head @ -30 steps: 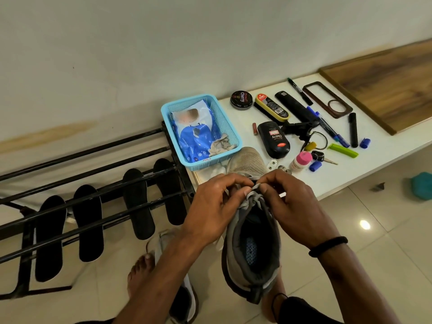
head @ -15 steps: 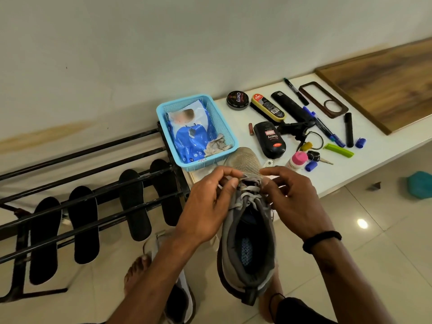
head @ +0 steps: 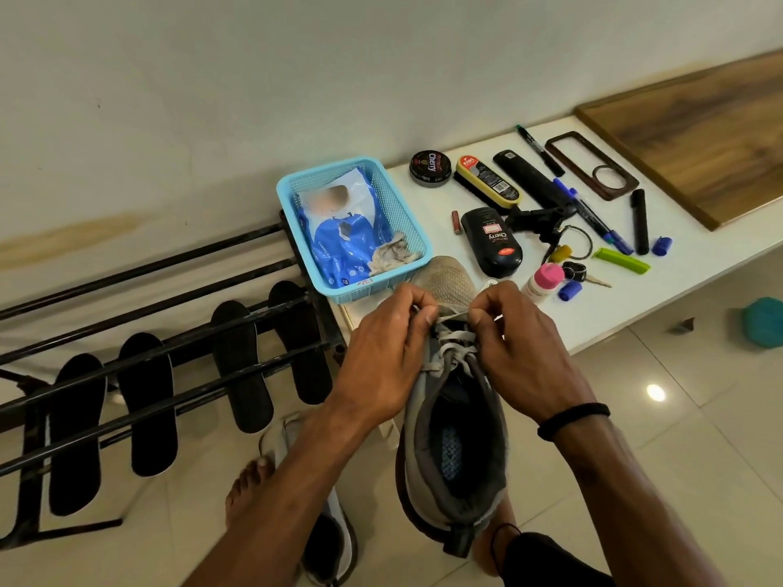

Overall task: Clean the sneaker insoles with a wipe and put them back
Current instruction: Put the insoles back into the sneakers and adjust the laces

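A grey sneaker [head: 455, 468] stands with its toe against the white shelf edge and its opening facing me. My left hand [head: 381, 362] and my right hand [head: 521, 353] both pinch its pale laces [head: 451, 341] near the toe end. Several black insoles [head: 241, 366] lean on the black shoe rack [head: 140, 370] at the left. A blue wipes pack [head: 343, 230] and a crumpled used wipe [head: 392, 256] lie in the light-blue basket [head: 419, 235]. A second sneaker [head: 326, 540] rests on the floor by my foot.
The white shelf [head: 614, 302] carries a polish tin [head: 430, 168], a shoe brush [head: 487, 182], a black polish bottle [head: 491, 243], markers, caps and a pink-capped bottle [head: 542, 283]. A wooden board [head: 703, 129] lies at the far right. A teal object [head: 762, 322] sits on the tiled floor.
Both hands have shifted along the laces toward the toe of the sneaker, still pinching them. The sneaker stays in the same place.
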